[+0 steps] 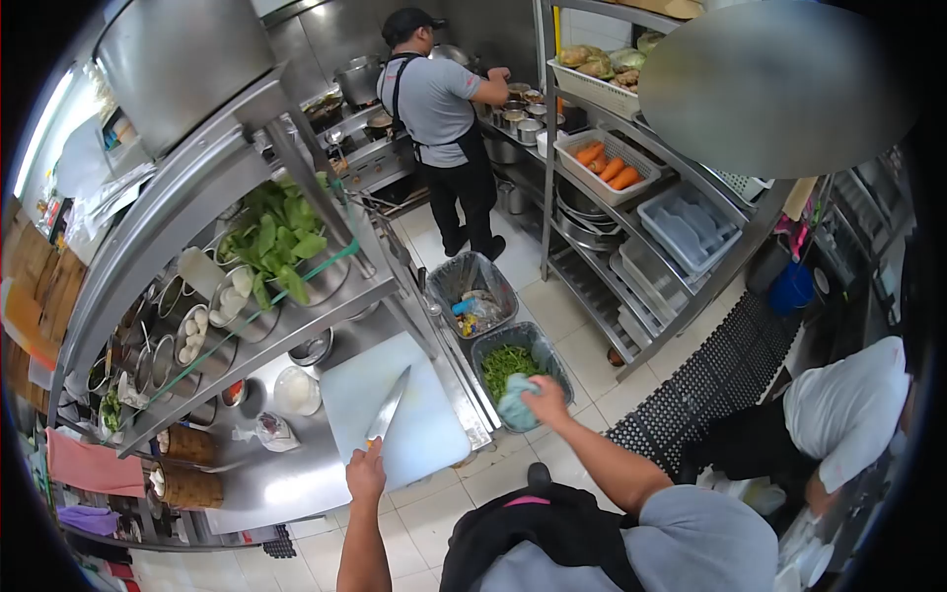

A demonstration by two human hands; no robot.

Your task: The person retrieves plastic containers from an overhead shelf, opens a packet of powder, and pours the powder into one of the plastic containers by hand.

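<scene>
My left hand grips the yellowish handle of a kitchen knife. Its long blade lies over the pale cutting board, pointing away from me. In my right hand is a bunched grey-green cloth, held out over the near rim of a lined bin. Leafy green stalks fill that bin. The fingers of the right hand are partly hidden by the cloth.
A second lined bin holds mixed rubbish. A bowl and bagged item sit left of the board. Leafy greens stand on the overhead shelf. One person works at the stove; another bends at right.
</scene>
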